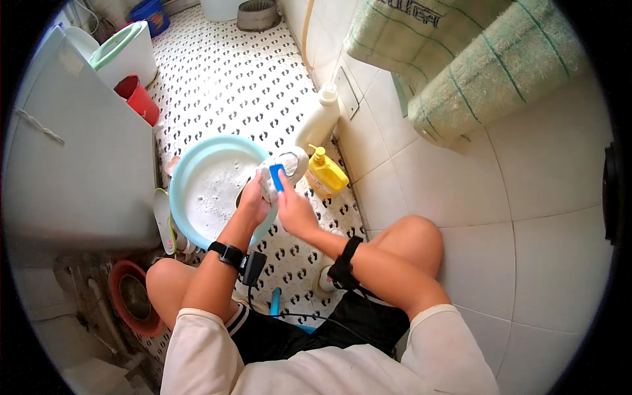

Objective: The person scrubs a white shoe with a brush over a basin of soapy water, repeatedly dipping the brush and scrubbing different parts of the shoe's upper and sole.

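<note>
My left hand [253, 197] grips a white, foam-covered shoe [297, 158] over the right rim of a light blue basin [178, 191]. Its dark opening shows beside my left fingers. Cloudy, sudsy water [214, 187] fills the basin. A small blue brush [276, 176] is pinched in my right hand [296, 212] and rests against the shoe's upper; its bristles are hidden. Just right of the shoe stands a yellow pump bottle [327, 174], with a large cream-coloured bottle [320, 118] behind it.
Tiled wall [454, 197] borders the right side, where green-checked towels [487, 72] hang. A grey appliance [92, 151] stands at left. Farther off are a red bin [138, 100] and a blue bucket [150, 16]. A reddish basin [135, 299] sits by my left knee.
</note>
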A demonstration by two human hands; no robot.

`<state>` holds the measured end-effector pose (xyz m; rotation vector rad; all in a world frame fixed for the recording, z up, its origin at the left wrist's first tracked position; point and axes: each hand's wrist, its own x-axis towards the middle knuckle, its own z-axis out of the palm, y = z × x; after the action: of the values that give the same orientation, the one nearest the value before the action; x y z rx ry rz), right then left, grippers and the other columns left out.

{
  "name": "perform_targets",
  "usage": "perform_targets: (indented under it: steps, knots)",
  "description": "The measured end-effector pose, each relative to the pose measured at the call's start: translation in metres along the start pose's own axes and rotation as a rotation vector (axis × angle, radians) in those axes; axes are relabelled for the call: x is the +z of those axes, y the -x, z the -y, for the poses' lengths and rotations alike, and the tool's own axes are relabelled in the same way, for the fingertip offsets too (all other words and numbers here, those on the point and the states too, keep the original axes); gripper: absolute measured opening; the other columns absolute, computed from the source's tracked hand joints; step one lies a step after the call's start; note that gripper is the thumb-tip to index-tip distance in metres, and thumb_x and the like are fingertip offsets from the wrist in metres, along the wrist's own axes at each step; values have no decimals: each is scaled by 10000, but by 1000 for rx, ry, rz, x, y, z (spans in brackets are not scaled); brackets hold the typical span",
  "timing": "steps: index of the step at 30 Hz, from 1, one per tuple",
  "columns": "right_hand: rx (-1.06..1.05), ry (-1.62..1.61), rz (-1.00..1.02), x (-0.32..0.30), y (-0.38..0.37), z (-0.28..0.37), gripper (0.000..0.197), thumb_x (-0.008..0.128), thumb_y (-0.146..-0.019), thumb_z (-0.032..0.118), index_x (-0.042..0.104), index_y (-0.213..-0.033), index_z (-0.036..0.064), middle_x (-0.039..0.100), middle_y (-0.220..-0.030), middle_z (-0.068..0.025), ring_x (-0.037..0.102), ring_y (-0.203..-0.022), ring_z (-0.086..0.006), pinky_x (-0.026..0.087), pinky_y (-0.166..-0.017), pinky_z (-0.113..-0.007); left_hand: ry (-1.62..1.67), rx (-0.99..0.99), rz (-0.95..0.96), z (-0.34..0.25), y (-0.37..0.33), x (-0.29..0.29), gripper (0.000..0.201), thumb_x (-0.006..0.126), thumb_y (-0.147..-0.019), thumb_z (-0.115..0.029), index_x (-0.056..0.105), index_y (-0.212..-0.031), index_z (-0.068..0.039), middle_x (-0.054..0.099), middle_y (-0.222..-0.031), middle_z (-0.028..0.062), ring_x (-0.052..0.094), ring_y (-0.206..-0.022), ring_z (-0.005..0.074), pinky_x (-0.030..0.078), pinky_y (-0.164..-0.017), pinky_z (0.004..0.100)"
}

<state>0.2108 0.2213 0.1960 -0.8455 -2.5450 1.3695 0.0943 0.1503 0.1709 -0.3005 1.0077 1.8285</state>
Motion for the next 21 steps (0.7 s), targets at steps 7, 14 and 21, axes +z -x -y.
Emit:
perform_targets:
  steps: [7, 14, 21]
  knots:
    - [91, 86, -160, -29, -27, -5, 511, 428, -966, 212, 373, -1467, 128, 646, -853, -270, 631, -770, -447, 485, -725, -522, -10, 19, 43, 7, 5, 16, 510, 325, -1049, -424, 493, -1324, -29, 574, -1305, 114, 567, -1177, 244, 431, -1035, 380]
    - [32, 93, -136, -18, -26, -3, 507, 429, -965, 228, 380, -1463, 148, 650, -841, -275, 630, -760, -457, 492, -720, -526, 159, -51, 13, 3, -27, -18, 506, 297, -1047, -398, 484, -1327, -20, 587, -1284, 132, 602, -1127, 263, 473, -992, 398]
    - [-2, -42, -116, -19, -22, 6, 492, 458, -955, 244, 423, -1442, 181, 654, -812, -276, 630, -742, -468, 490, -695, -545, -47, -14, -108, 18, 0, 14, 379, 369, -1036, -337, 524, -1203, -33, 628, -1115, 110, 635, -977, 233, 508, -907, 374]
